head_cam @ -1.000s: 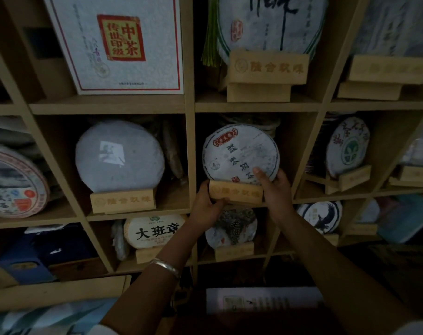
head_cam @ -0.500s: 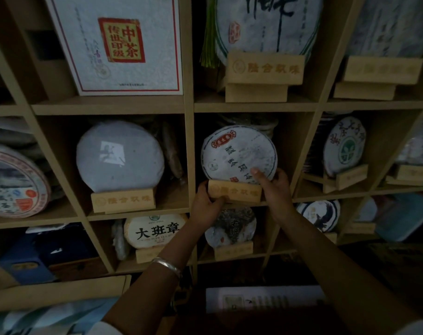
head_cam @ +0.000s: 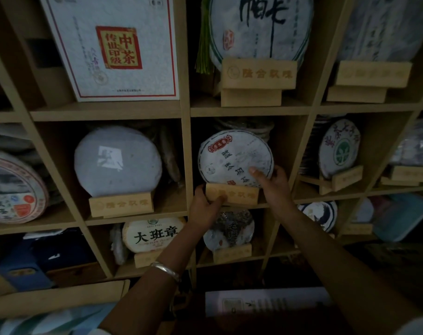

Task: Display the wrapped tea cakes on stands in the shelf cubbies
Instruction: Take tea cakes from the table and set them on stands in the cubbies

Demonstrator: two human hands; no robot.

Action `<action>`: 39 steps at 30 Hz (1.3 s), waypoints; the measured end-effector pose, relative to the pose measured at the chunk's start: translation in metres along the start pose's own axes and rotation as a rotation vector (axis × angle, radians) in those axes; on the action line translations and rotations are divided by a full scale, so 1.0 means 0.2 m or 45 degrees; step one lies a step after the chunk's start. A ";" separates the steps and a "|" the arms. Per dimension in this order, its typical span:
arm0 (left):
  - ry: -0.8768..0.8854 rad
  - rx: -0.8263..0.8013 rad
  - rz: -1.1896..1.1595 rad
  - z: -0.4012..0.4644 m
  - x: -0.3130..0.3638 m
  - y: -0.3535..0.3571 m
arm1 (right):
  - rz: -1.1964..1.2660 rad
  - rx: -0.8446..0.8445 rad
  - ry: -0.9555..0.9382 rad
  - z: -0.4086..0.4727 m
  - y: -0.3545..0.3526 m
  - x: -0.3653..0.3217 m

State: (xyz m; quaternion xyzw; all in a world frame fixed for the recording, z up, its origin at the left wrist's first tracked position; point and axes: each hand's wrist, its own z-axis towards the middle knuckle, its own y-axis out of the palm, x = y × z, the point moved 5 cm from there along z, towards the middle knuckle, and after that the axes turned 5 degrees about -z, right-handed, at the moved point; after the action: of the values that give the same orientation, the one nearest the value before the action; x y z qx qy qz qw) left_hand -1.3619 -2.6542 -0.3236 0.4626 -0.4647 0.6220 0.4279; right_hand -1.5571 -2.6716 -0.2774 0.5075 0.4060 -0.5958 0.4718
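Round white-wrapped tea cake (head_cam: 234, 158), red seal, upright on wooden stand (head_cam: 232, 194)

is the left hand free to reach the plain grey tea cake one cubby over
Probably not yet. The left hand grips the wooden stand under the tea cake being set. The grey tea cake has an open front, so letting go would free the way.

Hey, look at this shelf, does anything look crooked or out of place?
Yes. The tea cake in the middle cubby sits rotated in its wooden stand, its printed characters slanting. The right hand grips its edge; the left hand holds the stand.
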 end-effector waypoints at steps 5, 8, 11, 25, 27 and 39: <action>0.042 -0.019 0.103 -0.03 0.01 -0.01 | -0.025 -0.005 0.007 -0.02 -0.02 0.01; 0.090 -0.009 0.208 -0.06 -0.01 -0.03 | -0.067 -0.017 0.013 -0.03 -0.07 0.04; 0.144 0.049 0.341 -0.10 -0.04 -0.06 | -0.141 -0.028 0.007 -0.07 -0.11 0.10; 0.162 0.006 0.678 -0.18 -0.06 -0.16 | -0.684 -0.215 -0.205 -0.25 -0.19 0.16; 0.136 0.012 0.698 -0.23 -0.07 -0.19 | -0.725 -0.251 -0.194 -0.34 -0.20 0.26; -0.091 0.385 0.750 -0.71 -0.19 -0.53 | -0.876 -0.837 -0.288 -0.64 0.10 0.38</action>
State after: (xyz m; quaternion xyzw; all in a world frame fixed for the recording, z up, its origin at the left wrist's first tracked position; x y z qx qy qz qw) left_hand -1.2767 -2.4977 -0.3607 0.3882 -0.4956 0.7643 0.1397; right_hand -1.5114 -2.5644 -0.3729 0.1002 0.6631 -0.6088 0.4238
